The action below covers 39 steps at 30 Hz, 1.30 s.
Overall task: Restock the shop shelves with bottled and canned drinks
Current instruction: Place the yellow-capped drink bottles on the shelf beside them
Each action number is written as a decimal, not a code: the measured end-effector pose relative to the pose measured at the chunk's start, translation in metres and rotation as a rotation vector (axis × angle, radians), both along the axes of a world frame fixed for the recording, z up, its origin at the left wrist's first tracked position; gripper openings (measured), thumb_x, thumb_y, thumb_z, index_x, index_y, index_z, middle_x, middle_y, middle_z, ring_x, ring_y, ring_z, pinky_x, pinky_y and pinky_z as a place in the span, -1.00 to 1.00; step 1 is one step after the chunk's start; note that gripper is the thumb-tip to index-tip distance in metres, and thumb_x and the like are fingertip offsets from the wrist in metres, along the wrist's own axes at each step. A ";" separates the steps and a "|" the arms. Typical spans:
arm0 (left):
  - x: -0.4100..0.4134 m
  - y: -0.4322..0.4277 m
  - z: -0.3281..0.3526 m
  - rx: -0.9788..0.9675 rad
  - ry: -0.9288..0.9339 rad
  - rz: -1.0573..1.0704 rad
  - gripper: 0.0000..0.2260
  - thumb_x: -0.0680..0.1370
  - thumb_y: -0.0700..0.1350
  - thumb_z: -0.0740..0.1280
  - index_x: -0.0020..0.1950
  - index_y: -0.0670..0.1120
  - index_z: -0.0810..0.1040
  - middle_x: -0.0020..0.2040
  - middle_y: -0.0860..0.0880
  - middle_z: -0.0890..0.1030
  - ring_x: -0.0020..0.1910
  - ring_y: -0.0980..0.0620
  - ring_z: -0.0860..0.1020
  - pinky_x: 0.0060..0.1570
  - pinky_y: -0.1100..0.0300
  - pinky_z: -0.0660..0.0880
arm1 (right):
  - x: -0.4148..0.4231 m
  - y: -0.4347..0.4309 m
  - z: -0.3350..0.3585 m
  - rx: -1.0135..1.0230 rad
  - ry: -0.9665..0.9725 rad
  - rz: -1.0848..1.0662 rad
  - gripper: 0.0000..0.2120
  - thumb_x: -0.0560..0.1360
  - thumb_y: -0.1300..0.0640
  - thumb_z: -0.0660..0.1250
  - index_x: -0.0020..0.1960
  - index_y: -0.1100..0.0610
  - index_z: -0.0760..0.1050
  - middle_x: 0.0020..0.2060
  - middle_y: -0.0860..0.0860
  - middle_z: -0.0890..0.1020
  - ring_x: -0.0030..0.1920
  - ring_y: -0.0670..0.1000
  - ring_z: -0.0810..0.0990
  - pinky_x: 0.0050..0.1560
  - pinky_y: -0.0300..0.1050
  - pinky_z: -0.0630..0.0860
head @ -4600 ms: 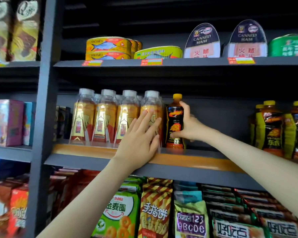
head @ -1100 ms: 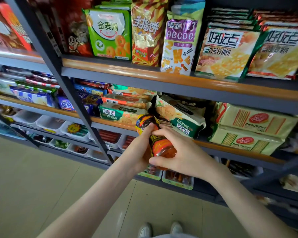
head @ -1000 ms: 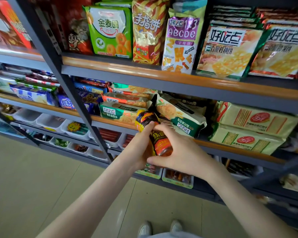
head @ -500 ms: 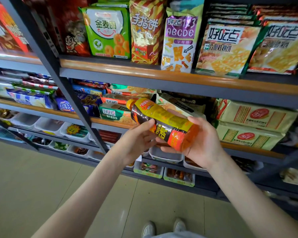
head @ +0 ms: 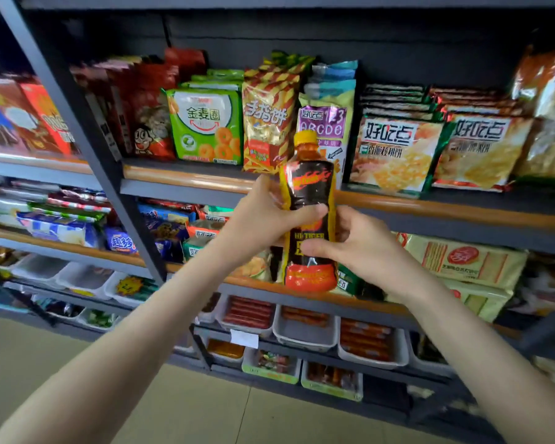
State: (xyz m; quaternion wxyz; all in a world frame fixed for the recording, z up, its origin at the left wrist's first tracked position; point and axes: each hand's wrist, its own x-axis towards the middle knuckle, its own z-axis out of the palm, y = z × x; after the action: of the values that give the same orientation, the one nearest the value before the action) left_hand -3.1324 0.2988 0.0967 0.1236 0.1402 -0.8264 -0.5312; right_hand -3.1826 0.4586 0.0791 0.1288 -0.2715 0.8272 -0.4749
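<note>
One upright bottle (head: 309,187) (yellow cap), left hand (head: 257,221) gripping higher, right hand (head: 366,254) gripping lower

Snack bags (head: 205,126) stand in a row up top, cracker packs (head: 462,257) stacked beneath them. Sausage trays (head: 247,312) sit lowest, above the beige floor (head: 205,411).

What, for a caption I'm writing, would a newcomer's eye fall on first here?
The dark drink bottle with a yellow cap, upright at the centre, gripped by the left hand and the right hand. Behind it, bright snack bags crowd the shelf, and the green bag left of the cap stands out. Lower down, white trays hold red sausages.
</note>
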 end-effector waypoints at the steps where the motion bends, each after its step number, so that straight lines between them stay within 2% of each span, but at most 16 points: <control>1: -0.002 -0.001 0.015 -0.079 0.034 -0.020 -0.44 0.17 0.31 0.52 -0.07 0.08 0.34 -0.08 -0.02 0.62 -0.13 0.03 0.61 -0.09 -0.06 0.61 | -0.006 0.001 0.008 -0.049 -0.012 0.001 -0.49 0.18 -0.16 0.55 0.05 -0.07 0.49 -0.01 -0.11 0.67 0.02 -0.08 0.64 0.12 0.03 0.57; 3: -0.006 -0.002 0.042 -0.132 0.124 -0.088 -0.50 0.26 0.27 0.52 -0.06 0.05 0.35 -0.15 -0.10 0.65 -0.23 0.03 0.58 -0.12 -0.02 0.57 | -0.016 0.003 0.026 -0.180 -0.027 0.010 -0.61 0.24 0.10 0.60 -0.02 -0.01 0.52 -0.07 -0.07 0.70 0.00 -0.05 0.66 0.14 0.07 0.56; 5: -0.006 -0.004 0.070 -0.037 0.230 -0.207 -0.53 0.31 0.23 0.52 -0.03 0.02 0.38 -0.16 -0.20 0.65 -0.25 0.01 0.54 -0.15 0.02 0.55 | -0.024 0.004 0.048 -0.304 0.032 0.028 -0.60 0.25 0.34 0.57 -0.04 0.03 0.52 -0.12 -0.05 0.71 -0.03 -0.03 0.67 0.07 -0.02 0.57; 9: -0.011 -0.022 0.120 0.257 0.426 -0.422 -0.75 0.46 0.01 0.42 0.08 -0.04 0.53 -0.01 -0.09 0.67 -0.02 -0.03 0.64 -0.01 0.12 0.58 | -0.035 0.005 0.102 -0.551 0.225 0.003 -0.48 0.21 0.52 0.49 -0.03 0.04 0.46 -0.21 -0.21 0.70 -0.15 -0.21 0.65 -0.15 -0.37 0.50; 11: -0.019 -0.035 0.145 0.263 0.576 -0.400 -0.74 0.43 -0.03 0.40 0.09 -0.04 0.55 0.04 -0.12 0.68 0.06 -0.07 0.64 0.03 0.10 0.58 | -0.038 0.002 0.133 -0.630 0.376 -0.018 -0.48 0.20 0.57 0.47 -0.05 0.07 0.46 -0.31 -0.28 0.67 -0.24 -0.30 0.62 -0.22 -0.46 0.46; 13: -0.030 -0.047 0.167 0.069 0.735 -0.266 -0.77 0.45 -0.02 0.41 0.07 -0.01 0.55 0.04 -0.10 0.66 0.09 -0.04 0.62 0.10 0.06 0.55 | -0.044 -0.001 0.164 -0.638 0.555 -0.067 -0.60 0.20 0.53 0.49 -0.12 0.15 0.52 -0.39 -0.32 0.63 -0.31 -0.36 0.59 -0.25 -0.52 0.41; 15: -0.044 -0.065 0.182 -0.238 0.841 -0.072 -0.82 0.54 -0.13 0.37 0.14 -0.03 0.53 0.06 -0.02 0.63 0.09 0.05 0.59 0.14 0.12 0.51 | -0.050 -0.006 0.194 -0.662 0.757 -0.178 -0.75 0.32 0.43 0.48 -0.29 0.10 0.55 -0.49 -0.34 0.58 -0.38 -0.39 0.55 -0.26 -0.51 0.39; 17: -0.060 -0.084 0.192 -0.545 0.887 0.118 -0.73 0.57 -0.18 0.34 0.26 -0.02 0.49 0.16 0.01 0.59 0.15 0.07 0.54 0.16 0.16 0.46 | -0.049 -0.014 0.220 -0.574 0.939 -0.233 -0.81 0.50 0.15 0.39 -0.28 0.13 0.61 -0.54 -0.33 0.54 -0.42 -0.40 0.53 -0.22 -0.46 0.39; 18: -0.069 -0.093 0.195 -0.644 0.885 0.173 -0.68 0.57 -0.18 0.34 0.32 -0.02 0.47 0.23 -0.01 0.55 0.21 0.03 0.51 0.18 0.16 0.43 | -0.056 -0.017 0.227 -0.561 0.946 -0.248 -0.83 0.43 0.06 0.44 -0.24 0.16 0.63 -0.54 -0.38 0.51 -0.40 -0.46 0.50 -0.21 -0.52 0.37; 21: -0.096 -0.111 0.205 -0.783 0.801 0.224 -0.56 0.57 -0.16 0.32 0.45 0.03 0.37 0.45 -0.10 0.35 0.42 -0.09 0.31 0.32 0.07 0.31 | -0.077 -0.030 0.248 -0.637 0.911 -0.286 -0.74 0.23 0.25 0.61 -0.17 0.14 0.59 -0.34 -0.42 0.53 -0.30 -0.54 0.47 -0.23 -0.63 0.30; 25: -0.118 -0.122 0.213 -0.874 0.729 0.264 -0.43 0.57 -0.12 0.32 0.55 0.07 0.20 0.54 -0.17 0.16 0.51 -0.14 0.13 0.44 0.03 0.15 | -0.103 -0.048 0.264 -0.476 0.844 -0.345 -0.54 0.25 0.20 0.61 0.10 0.14 0.55 -0.20 -0.26 0.58 -0.16 -0.31 0.54 -0.22 -0.61 0.35; 27: -0.125 -0.127 0.217 -0.908 0.750 0.259 -0.39 0.57 -0.09 0.32 0.57 0.08 0.14 0.54 -0.17 0.16 0.52 -0.13 0.13 0.45 0.02 0.15 | -0.112 -0.056 0.273 -0.388 0.820 -0.335 -0.49 0.26 0.20 0.61 0.13 0.10 0.48 -0.16 -0.22 0.57 -0.10 -0.17 0.54 -0.20 -0.52 0.36; 29: -0.131 -0.131 0.218 -0.950 0.754 0.264 -0.38 0.57 -0.06 0.32 0.57 0.06 0.14 0.54 -0.17 0.18 0.51 -0.14 0.15 0.45 -0.02 0.16 | -0.116 -0.067 0.281 -0.291 0.780 -0.304 -0.46 0.26 0.21 0.61 0.12 0.03 0.41 -0.15 -0.21 0.55 -0.11 -0.15 0.53 -0.13 -0.35 0.38; 34: -0.138 -0.138 0.212 -1.005 0.857 0.279 -0.49 0.59 -0.04 0.23 0.53 -0.04 0.25 0.47 -0.22 0.32 0.39 -0.21 0.33 0.37 -0.15 0.32 | -0.132 -0.095 0.290 -0.122 0.585 -0.204 -0.54 0.27 0.25 0.59 0.03 -0.05 0.48 -0.03 -0.05 0.67 0.03 -0.02 0.63 0.07 -0.09 0.55; 37: -0.134 -0.135 0.208 -1.013 0.893 0.256 -0.53 0.62 0.08 0.04 0.47 -0.08 0.37 0.44 -0.27 0.36 0.39 -0.23 0.36 0.36 -0.15 0.29 | -0.141 -0.104 0.290 -0.117 0.401 -0.134 -0.63 0.39 0.29 0.51 0.13 0.07 0.51 0.03 0.07 0.68 0.08 0.07 0.65 0.16 0.11 0.56; 39: -0.131 -0.131 0.207 -1.008 0.883 0.216 -0.50 0.62 0.13 0.00 0.49 -0.04 0.35 0.48 -0.26 0.29 0.42 -0.24 0.31 0.38 -0.17 0.26 | -0.146 -0.108 0.293 -0.087 0.306 -0.080 -0.60 0.45 0.28 0.46 0.25 0.15 0.46 0.07 0.06 0.67 0.10 0.04 0.63 0.15 0.04 0.55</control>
State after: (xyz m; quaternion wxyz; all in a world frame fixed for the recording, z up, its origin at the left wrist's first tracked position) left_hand -3.2639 0.1678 0.3039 0.5522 -0.0827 -0.8264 -0.0730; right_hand -3.3289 0.3511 0.3719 -0.0298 -0.3127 0.8258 -0.4683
